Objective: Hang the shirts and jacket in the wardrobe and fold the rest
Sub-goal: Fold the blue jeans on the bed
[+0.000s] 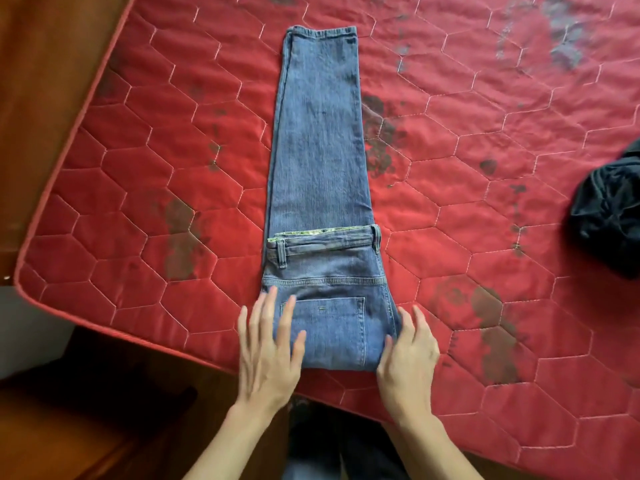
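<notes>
A red mattress (450, 98) bears jeans (318, 150), legs stacked and waist end doubled over them at the near edge, a black garment (609, 209) bunched well right, the left hand (268, 344) flat, fingers spread on the fold, the right hand (408, 355) open-fingered against its right side.

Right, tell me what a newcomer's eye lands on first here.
The blue jeans lie lengthwise down the middle of the red quilted mattress, waist end folded over the legs. The left hand spreads over the near fold, the right hand at its right edge. A crumpled black garment sits far right.
</notes>
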Demonstrator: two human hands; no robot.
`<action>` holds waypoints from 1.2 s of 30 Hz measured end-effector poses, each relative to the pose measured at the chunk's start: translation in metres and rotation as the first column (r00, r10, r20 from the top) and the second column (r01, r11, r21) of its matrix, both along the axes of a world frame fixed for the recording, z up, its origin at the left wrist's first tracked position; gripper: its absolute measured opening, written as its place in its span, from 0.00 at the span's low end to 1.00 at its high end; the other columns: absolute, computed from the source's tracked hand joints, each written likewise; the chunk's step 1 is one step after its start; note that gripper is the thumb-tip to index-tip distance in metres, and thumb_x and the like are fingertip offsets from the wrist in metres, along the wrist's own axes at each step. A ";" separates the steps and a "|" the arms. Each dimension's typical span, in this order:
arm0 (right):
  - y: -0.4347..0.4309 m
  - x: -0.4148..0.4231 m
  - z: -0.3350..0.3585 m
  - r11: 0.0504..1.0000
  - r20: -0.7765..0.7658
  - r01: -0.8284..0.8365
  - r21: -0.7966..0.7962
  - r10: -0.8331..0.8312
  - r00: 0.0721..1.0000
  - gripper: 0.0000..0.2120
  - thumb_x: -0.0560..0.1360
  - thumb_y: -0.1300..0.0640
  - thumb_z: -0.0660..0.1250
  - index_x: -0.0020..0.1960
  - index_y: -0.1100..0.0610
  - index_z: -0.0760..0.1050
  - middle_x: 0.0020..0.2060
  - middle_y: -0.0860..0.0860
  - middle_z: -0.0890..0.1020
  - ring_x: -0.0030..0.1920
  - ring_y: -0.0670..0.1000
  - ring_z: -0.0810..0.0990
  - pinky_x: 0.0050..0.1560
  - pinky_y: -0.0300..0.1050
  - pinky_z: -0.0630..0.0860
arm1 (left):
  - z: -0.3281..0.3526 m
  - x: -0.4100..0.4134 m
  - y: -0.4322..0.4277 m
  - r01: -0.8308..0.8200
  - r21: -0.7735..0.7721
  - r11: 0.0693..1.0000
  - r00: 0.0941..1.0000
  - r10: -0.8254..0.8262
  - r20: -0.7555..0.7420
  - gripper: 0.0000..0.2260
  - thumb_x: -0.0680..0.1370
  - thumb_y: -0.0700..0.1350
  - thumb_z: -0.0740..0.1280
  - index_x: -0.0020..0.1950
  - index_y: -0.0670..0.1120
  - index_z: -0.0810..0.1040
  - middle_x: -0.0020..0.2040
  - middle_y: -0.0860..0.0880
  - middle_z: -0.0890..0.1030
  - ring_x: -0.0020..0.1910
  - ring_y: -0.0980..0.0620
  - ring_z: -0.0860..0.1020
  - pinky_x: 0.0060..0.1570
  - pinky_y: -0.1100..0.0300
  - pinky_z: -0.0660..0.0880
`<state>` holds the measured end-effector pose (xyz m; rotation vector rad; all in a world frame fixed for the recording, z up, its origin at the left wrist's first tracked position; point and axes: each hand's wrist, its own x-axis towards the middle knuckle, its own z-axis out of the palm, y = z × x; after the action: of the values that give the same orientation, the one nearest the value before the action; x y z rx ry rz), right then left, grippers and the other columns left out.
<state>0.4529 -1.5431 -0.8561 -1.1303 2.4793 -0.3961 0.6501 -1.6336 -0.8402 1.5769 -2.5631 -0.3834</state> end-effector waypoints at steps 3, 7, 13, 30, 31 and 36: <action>-0.018 0.017 0.012 0.951 -0.004 -0.303 -0.065 0.303 0.953 0.28 0.75 0.62 0.56 0.75 0.59 0.64 0.77 0.58 0.62 0.77 0.55 0.60 0.73 0.52 0.58 | -0.012 -0.008 0.015 0.278 0.087 0.957 0.955 -0.285 0.078 0.24 0.82 0.51 0.57 0.78 0.46 0.66 0.80 0.42 0.60 0.79 0.43 0.59 0.72 0.38 0.62; -0.016 0.022 -0.007 0.827 0.085 -0.559 0.062 0.554 0.828 0.28 0.82 0.45 0.52 0.79 0.56 0.58 0.80 0.52 0.54 0.80 0.50 0.53 0.77 0.49 0.50 | -0.029 -0.002 0.005 0.286 0.191 0.939 0.932 -0.319 0.172 0.28 0.83 0.57 0.54 0.81 0.49 0.57 0.82 0.47 0.53 0.80 0.45 0.52 0.74 0.39 0.58; 0.015 0.004 -0.003 0.885 0.112 -0.365 0.288 0.347 0.931 0.34 0.80 0.37 0.42 0.81 0.52 0.46 0.81 0.50 0.44 0.80 0.50 0.47 0.77 0.52 0.51 | -0.017 0.025 -0.004 0.085 0.232 0.969 0.943 -0.153 0.295 0.28 0.83 0.59 0.50 0.81 0.51 0.52 0.82 0.41 0.50 0.80 0.41 0.50 0.75 0.39 0.55; -0.024 -0.034 0.047 0.915 0.626 0.173 0.366 -0.379 0.681 0.32 0.72 0.51 0.73 0.72 0.44 0.65 0.51 0.48 0.83 0.48 0.49 0.83 0.47 0.47 0.80 | 0.025 0.042 -0.054 -0.428 0.751 0.502 0.843 0.522 0.132 0.22 0.78 0.59 0.67 0.67 0.47 0.71 0.29 0.51 0.76 0.38 0.54 0.78 0.42 0.56 0.71; -0.026 -0.037 0.053 0.923 0.644 0.173 0.344 -0.366 0.672 0.33 0.72 0.51 0.73 0.73 0.41 0.63 0.51 0.50 0.83 0.48 0.50 0.84 0.48 0.47 0.80 | 0.033 0.042 -0.059 -0.387 0.755 0.529 0.856 0.510 0.082 0.21 0.79 0.57 0.66 0.69 0.50 0.69 0.27 0.52 0.74 0.33 0.55 0.75 0.41 0.57 0.70; -0.056 -0.053 0.096 0.963 0.762 0.207 0.171 -0.263 0.592 0.27 0.77 0.62 0.69 0.69 0.39 0.71 0.45 0.46 0.85 0.43 0.42 0.80 0.47 0.36 0.78 | 0.073 0.039 -0.096 -0.193 0.784 0.590 0.812 0.545 -0.210 0.13 0.83 0.45 0.61 0.60 0.63 0.76 0.28 0.57 0.74 0.29 0.57 0.70 0.36 0.64 0.67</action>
<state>0.3999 -1.5994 -0.7600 -0.4162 1.8056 -0.7029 0.6888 -1.7296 -0.7675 1.8927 -1.6908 -1.6685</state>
